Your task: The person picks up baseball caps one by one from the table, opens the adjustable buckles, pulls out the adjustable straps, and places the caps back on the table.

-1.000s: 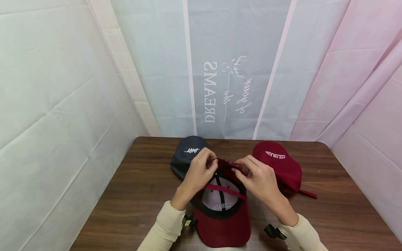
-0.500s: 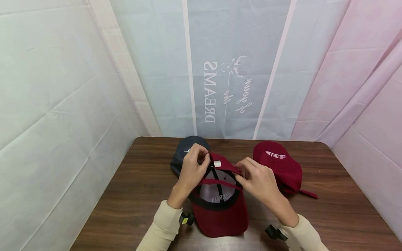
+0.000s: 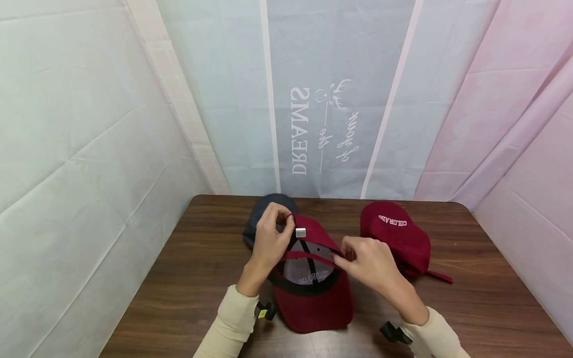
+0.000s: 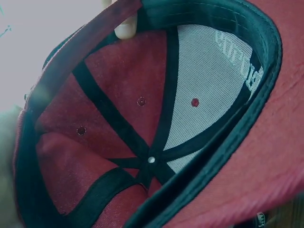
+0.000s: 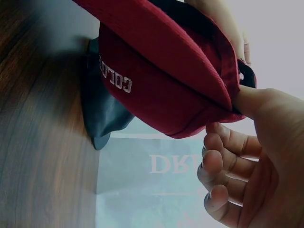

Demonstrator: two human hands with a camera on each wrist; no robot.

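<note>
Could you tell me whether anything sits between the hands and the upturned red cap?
Nothing visible does. The left hand and the right hand both already pinch the back edge of the upturned red cap; the dark grey cap lies behind it.

The view looks into the inside of a red cap [image 4: 118, 156], which fills nearly the whole frame. Black seam tapes [image 4: 102, 111] cross the crown and meet at a small metal rivet [image 4: 151, 160]. Three eyelets [image 4: 141, 101] show around that crossing. A white front lining [image 4: 213, 85] carries reversed stitching (lettering unreadable). One fingertip [image 4: 126, 28] presses the strap [image 4: 80, 54] at the upper rim; the black sweatband [image 4: 247, 118] runs below it.
</note>
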